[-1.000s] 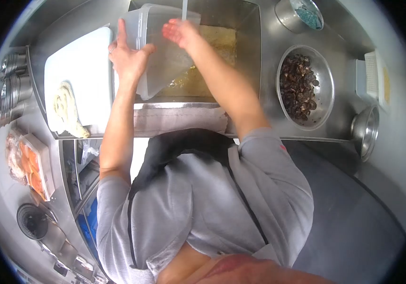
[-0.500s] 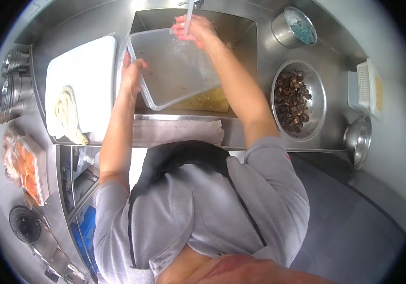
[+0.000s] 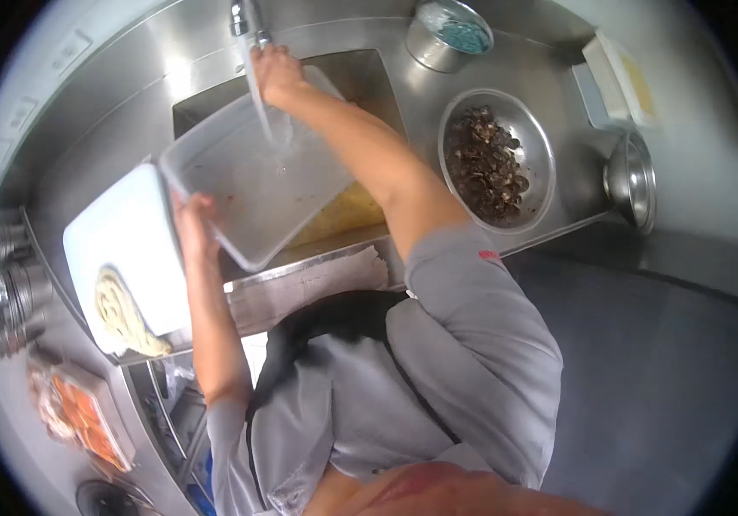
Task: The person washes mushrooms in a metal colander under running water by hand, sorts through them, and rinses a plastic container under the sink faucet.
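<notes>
A large translucent plastic container point(image 3: 253, 159) is tilted over the sink point(image 3: 377, 103), a little murky water lying in it. My left hand point(image 3: 195, 225) grips its near-left rim, thumb over the edge. At the far side my right hand point(image 3: 276, 76) has its fingers curled at the handle of the tap point(image 3: 263, 38); the fingertips are partly hidden. A stream of water point(image 3: 257, 99) from the tap still runs down into the container. Below the container, something flat and yellow point(image 3: 347, 215) lies in the sink.
On the right stand a steel bowl point(image 3: 545, 172) of dark pieces, perhaps mushrooms, and a pot point(image 3: 425, 50) with something teal inside. A white cutting board point(image 3: 128, 224) with a crumpled cloth point(image 3: 119, 314) lies left. A folded cloth point(image 3: 326, 288) lines the sink's front edge.
My right hand has left the water stream and moved to the tap handle. The container has turned and shifted left, with my left hand still on its rim. The camera view has rotated.
</notes>
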